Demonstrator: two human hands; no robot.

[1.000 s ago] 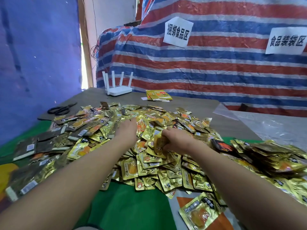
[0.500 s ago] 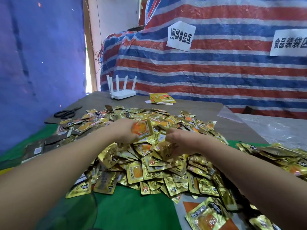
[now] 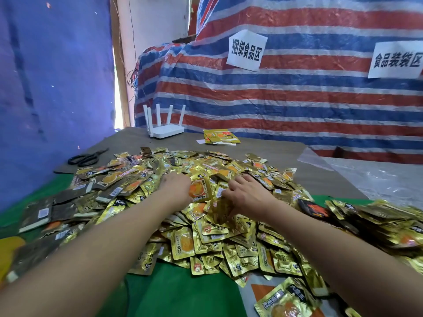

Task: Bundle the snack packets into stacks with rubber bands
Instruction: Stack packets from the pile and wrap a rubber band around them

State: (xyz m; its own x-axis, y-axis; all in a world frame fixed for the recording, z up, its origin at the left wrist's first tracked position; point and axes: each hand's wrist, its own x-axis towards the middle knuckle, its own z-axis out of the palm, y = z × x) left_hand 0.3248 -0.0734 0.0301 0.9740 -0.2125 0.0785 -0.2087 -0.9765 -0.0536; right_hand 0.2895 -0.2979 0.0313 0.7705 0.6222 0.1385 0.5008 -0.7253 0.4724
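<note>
White router (image 3: 165,130) and black scissors (image 3: 85,158) lie well apart.

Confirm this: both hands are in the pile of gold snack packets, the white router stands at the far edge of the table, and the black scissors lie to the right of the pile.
Wrong on one point: the head view shows the scissors left of the pile of gold snack packets, not right. Both the left hand and right hand are in it, and the white router stands at the far edge.
</note>
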